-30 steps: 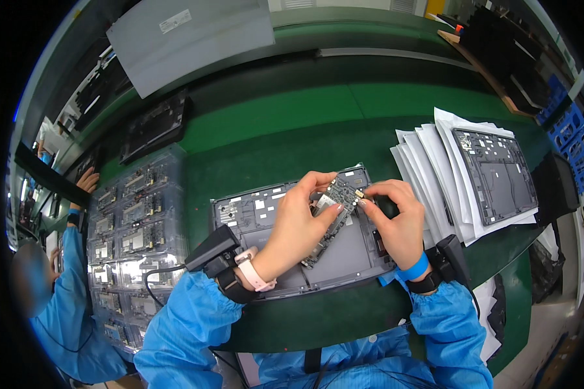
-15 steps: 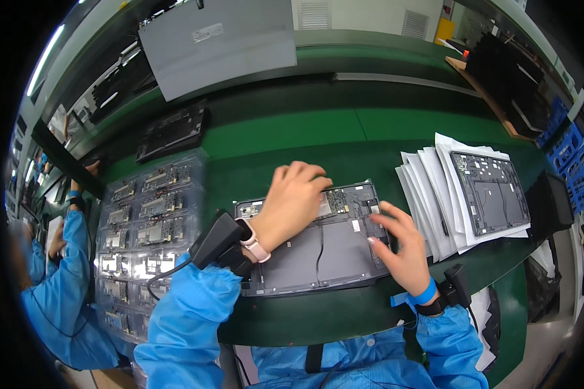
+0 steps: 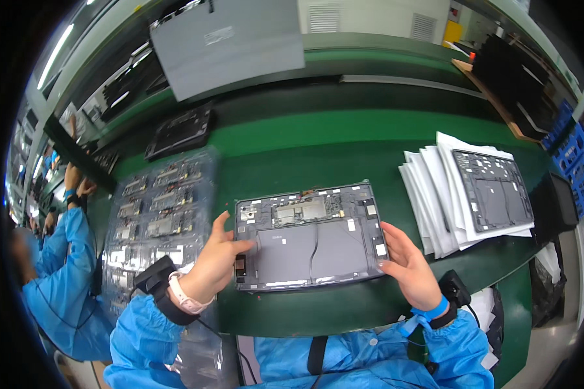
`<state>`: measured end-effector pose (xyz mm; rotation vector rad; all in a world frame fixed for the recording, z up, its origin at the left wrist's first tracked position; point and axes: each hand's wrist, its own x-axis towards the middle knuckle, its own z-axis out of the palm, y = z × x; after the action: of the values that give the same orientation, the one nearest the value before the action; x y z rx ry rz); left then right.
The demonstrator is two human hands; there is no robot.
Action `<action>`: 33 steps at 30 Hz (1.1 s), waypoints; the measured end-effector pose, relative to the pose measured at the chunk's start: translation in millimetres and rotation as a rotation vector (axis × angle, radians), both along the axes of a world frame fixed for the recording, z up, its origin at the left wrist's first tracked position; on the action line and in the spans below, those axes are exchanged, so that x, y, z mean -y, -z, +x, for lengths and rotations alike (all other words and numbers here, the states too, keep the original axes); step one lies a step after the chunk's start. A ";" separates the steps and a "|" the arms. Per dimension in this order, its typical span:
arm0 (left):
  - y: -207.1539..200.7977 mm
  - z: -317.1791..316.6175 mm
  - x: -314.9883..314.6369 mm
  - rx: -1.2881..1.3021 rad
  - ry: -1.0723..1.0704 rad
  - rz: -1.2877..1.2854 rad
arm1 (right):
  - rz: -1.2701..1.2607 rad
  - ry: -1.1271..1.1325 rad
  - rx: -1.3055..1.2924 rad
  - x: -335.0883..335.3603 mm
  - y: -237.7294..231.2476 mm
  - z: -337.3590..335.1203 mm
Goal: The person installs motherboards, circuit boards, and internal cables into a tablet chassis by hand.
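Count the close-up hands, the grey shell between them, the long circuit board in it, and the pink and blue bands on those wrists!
Hands: 2, left hand and right hand
Grey shell: 1
Long circuit board: 1
Pink band: 1
Blue band: 1
Total: 6

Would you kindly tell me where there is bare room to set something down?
The widest bare patch of bench lies beyond the casing, between the clear tray and white sheets. A narrower strip borders the casing's near edge. The casing's sides are crowded by the left hand and right hand.
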<state>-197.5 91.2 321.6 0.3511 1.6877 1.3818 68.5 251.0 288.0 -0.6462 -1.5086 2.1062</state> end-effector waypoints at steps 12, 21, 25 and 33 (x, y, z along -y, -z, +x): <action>-14.7 -63.1 -96.0 0.023 -0.113 0.358 | 0.536 0.211 -0.055 -16.7 -44.8 35.6; 107.7 -214.5 -287.9 0.005 -0.158 0.541 | 0.489 1.242 -0.166 -74.3 -41.7 261.5; 177.7 -258.5 -342.6 -0.065 -0.215 0.443 | 0.288 1.537 0.062 -117.2 16.4 383.3; 109.6 -186.2 -377.7 -1.218 -0.222 -0.124 | 0.062 1.428 -0.223 -182.8 53.7 450.3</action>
<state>-383.6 468.9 212.1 1.1115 2.8309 1.2540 518.8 433.8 234.3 -0.9883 -0.5617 0.9453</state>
